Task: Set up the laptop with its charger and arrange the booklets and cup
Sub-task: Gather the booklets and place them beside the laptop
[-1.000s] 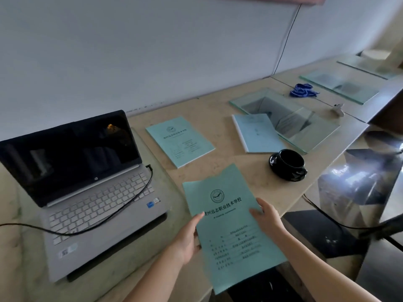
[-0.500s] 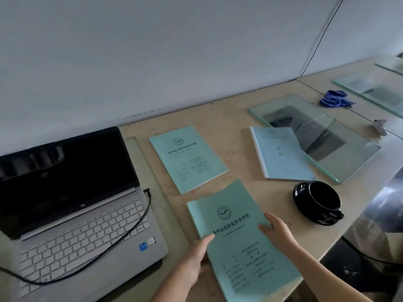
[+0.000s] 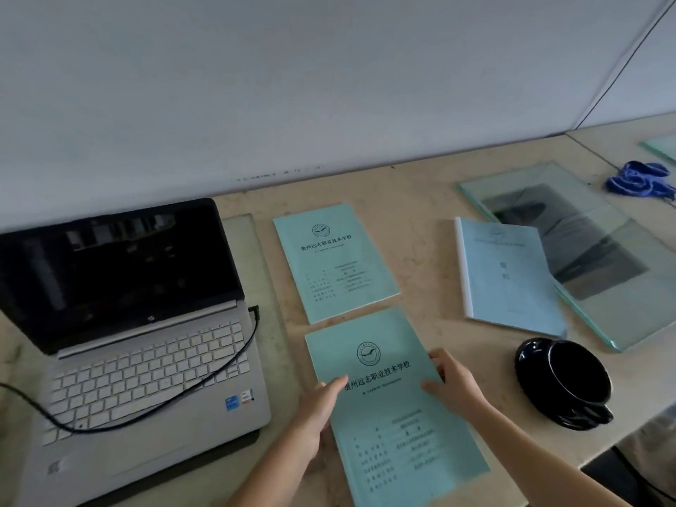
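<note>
A teal booklet (image 3: 395, 415) lies at the desk's front edge, held on both sides: my left hand (image 3: 320, 408) grips its left edge and my right hand (image 3: 453, 382) its right edge. A second teal booklet (image 3: 334, 261) lies flat just behind it. A pale blue booklet (image 3: 508, 279) rests to the right, partly over a glass sheet. The black cup on its saucer (image 3: 565, 382) stands at the front right. The open silver laptop (image 3: 128, 342) sits at the left, screen dark, with the black charger cable (image 3: 205, 386) plugged into its right side and draped over the keyboard.
A glass sheet (image 3: 603, 250) lies at the right, and a blue cord bundle (image 3: 638, 179) sits beyond it. Another glass pane (image 3: 252, 258) lies under the laptop's right side. The white wall runs along the desk's back edge.
Both hands have carried the teal booklet forward over the desk, so it now lies just in front of the other teal booklet. The camera has turned left and down.
</note>
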Demonstrator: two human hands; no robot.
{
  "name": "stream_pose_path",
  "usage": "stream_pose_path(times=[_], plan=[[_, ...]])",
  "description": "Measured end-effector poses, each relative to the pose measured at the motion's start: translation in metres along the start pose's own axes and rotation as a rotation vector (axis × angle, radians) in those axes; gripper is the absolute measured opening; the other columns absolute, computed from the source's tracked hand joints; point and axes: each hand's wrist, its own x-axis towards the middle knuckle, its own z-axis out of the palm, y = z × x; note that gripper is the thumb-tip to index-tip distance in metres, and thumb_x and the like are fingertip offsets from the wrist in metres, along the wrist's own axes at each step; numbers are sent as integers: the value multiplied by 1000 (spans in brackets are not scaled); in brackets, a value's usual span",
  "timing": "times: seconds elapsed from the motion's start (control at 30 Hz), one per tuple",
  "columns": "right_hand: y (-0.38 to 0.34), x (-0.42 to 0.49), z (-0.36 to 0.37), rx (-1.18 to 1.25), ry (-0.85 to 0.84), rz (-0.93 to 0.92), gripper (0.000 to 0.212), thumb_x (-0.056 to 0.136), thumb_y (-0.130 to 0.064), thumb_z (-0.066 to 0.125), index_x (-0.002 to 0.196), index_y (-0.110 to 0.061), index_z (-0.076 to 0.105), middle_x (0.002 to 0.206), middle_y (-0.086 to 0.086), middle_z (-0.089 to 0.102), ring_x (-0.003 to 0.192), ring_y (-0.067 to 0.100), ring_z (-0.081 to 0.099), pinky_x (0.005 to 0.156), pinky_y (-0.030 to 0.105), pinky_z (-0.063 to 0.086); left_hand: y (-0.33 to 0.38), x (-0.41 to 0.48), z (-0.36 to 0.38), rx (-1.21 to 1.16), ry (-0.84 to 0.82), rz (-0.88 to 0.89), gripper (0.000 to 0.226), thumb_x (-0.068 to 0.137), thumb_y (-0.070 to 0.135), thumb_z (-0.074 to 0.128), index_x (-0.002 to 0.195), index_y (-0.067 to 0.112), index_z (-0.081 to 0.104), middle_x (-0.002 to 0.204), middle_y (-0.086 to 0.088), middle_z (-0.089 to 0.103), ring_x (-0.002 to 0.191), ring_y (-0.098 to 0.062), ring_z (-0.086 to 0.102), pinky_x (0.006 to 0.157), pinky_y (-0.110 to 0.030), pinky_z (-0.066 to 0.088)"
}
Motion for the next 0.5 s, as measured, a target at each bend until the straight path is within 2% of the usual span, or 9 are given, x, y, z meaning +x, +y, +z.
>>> stream_pose_path(times=[0.07, 0.17, 0.27, 0.3, 0.37, 0.4, 0.43, 0.47, 0.5], plan=[[-2, 7, -8, -134, -55, -17, 35, 75, -18, 68, 103, -28, 50, 89, -8, 68, 77, 15, 66, 69, 34, 56, 1, 1, 4, 19, 38, -8, 46, 88, 41, 57, 124, 12, 57, 130, -7, 56, 119, -23, 53, 106, -41, 39], [-12, 23, -21, -381, -142, -39, 40, 72, -35, 70, 102, -26, 46, 91, -8, 66, 78, 17, 64, 63, 29, 49, 8, 0, 11, 49, 93, -1, 48, 88, 42, 58, 123, 10, 57, 128, -9, 57, 116, -24, 55, 105, -40, 41], [-21, 42, -30, -646, -229, -79, 45, 69, -48, 69, 100, -25, 47, 95, -7, 65, 82, 16, 62, 65, 28, 48, 10, 0, 15, 175, 163, 77, 42, 90, 31, 58, 118, -1, 60, 123, -21, 60, 114, -31, 58, 101, -42, 45], [-23, 49, -34, -703, -267, -87, 43, 69, -51, 68, 97, -25, 48, 94, -7, 64, 82, 15, 61, 65, 27, 47, 11, -1, 14, 208, 152, 114, 35, 91, 26, 57, 116, 3, 62, 120, -18, 62, 110, -25, 61, 96, -38, 49], [-30, 68, -42, -666, -347, -55, 35, 74, -53, 68, 84, -22, 54, 83, -6, 63, 73, 14, 61, 60, 25, 47, 13, -2, 9, 313, 98, 179, 16, 92, 22, 52, 100, 15, 64, 94, -2, 64, 78, 0, 63, 71, -18, 51], [-35, 79, -48, -592, -374, -28, 34, 78, -52, 67, 78, -19, 57, 74, -5, 64, 64, 13, 62, 54, 24, 49, 19, -2, 4, 414, 102, 200, 14, 94, 23, 49, 90, 17, 61, 77, 3, 55, 60, 4, 52, 58, -15, 42], [-42, 90, -54, -526, -387, -13, 35, 80, -51, 66, 74, -17, 59, 69, -4, 66, 56, 11, 63, 49, 21, 49, 25, 5, -2, 507, 129, 206, 23, 94, 25, 46, 92, 8, 62, 70, 5, 44, 54, -2, 42, 56, -19, 35], [-50, 102, -61, -472, -389, -12, 35, 82, -50, 64, 75, -16, 61, 68, -4, 67, 52, 9, 63, 46, 19, 49, 33, 9, -9, 585, 159, 211, 19, 94, 28, 44, 77, 23, 49, 72, 3, 39, 59, -9, 38, 61, -24, 30], [-58, 113, -67, -418, -383, -20, 35, 84, -49, 63, 79, -14, 62, 72, -2, 69, 53, 8, 64, 46, 19, 49, 40, 18, -16, 624, 201, 220, 24, 94, 29, 44, 78, 20, 28, 78, 1, 39, 68, -12, 37, 66, -27, 28]])
